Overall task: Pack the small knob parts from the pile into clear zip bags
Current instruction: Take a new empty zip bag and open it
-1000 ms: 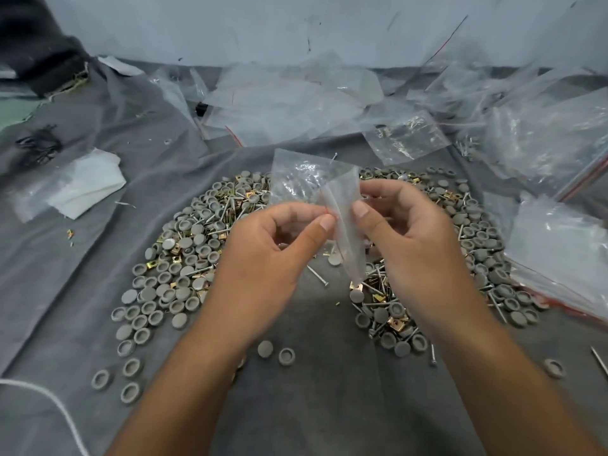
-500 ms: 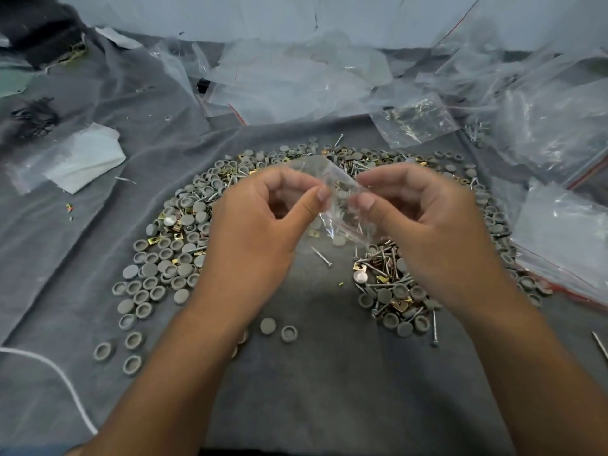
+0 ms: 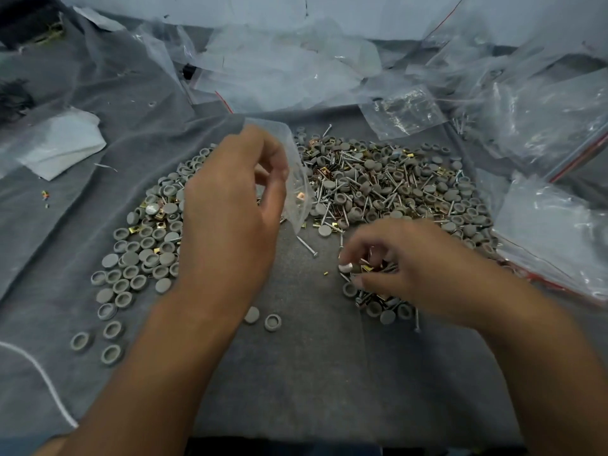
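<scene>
Covering everything — wrinkled grey cloth [image 3: 312, 373]

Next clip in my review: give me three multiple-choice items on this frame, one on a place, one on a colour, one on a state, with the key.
1. Where is the right hand?
A. down on the near right part of the pile
B. on the white cord
C. on the zip bag

2. What colour are the round caps?
A. red
B. grey
C. white

3. How is the clear zip bag held?
A. lying flat on the cloth
B. pinched by both hands
C. held up by the left hand alone

Key: 1 A, its fingers curl over screws and caps there; 2 B, all look grey; 3 C, only left fingers hold it.
</scene>
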Demonstrator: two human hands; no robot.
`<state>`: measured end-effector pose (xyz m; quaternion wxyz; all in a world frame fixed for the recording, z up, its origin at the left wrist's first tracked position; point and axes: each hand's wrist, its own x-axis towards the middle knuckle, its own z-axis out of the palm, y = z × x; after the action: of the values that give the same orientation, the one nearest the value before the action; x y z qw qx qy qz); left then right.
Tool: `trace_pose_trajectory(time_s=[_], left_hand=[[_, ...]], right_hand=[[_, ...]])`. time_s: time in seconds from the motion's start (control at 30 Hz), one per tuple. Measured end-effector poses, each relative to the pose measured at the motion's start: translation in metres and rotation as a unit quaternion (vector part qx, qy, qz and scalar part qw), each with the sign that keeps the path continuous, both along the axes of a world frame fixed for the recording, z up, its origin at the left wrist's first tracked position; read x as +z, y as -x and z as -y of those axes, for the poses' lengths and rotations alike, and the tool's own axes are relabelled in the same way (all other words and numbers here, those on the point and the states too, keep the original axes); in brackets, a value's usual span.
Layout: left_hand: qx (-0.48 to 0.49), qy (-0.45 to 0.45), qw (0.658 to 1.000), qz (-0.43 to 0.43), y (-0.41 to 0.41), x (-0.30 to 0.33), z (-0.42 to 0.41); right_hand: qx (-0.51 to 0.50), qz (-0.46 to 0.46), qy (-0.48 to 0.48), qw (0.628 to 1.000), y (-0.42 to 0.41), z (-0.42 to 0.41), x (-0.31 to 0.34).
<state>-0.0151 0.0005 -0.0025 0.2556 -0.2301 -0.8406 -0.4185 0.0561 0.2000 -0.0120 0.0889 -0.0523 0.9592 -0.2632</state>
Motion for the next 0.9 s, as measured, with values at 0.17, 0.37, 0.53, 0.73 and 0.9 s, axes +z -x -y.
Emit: trace_pose_trajectory(time_s=[0.17,0.37,0.53,0.73,0.9], left_hand=[[0.0,0.049,0.998,-0.026,0.002,-0.004,0.0],[-0.051,0.098,0.994,0.022,0.004,-0.006,-0.001],[-0.102,0.132,0.984,0.056,0.007,-0.009,-0.001],[-0.105,0.159,0.978,0.088,0.006,-0.011,0.0],[-0.107,0.173,0.974,0.1,0.006,-0.011,0.002]], right_hand=[[0.03,0.029,-0.079,0.996,-0.001,-0.003,-0.009],[0.018,0.026,-0.033,0.999,-0.002,-0.008,-0.012],[0.005,0.009,-0.007,1.0,-0.001,-0.009,-0.012],[0.04,0.021,-0.067,0.997,0.002,-0.006,-0.015],[-0.02,-0.039,0.041,0.998,-0.002,-0.01,-0.004]])
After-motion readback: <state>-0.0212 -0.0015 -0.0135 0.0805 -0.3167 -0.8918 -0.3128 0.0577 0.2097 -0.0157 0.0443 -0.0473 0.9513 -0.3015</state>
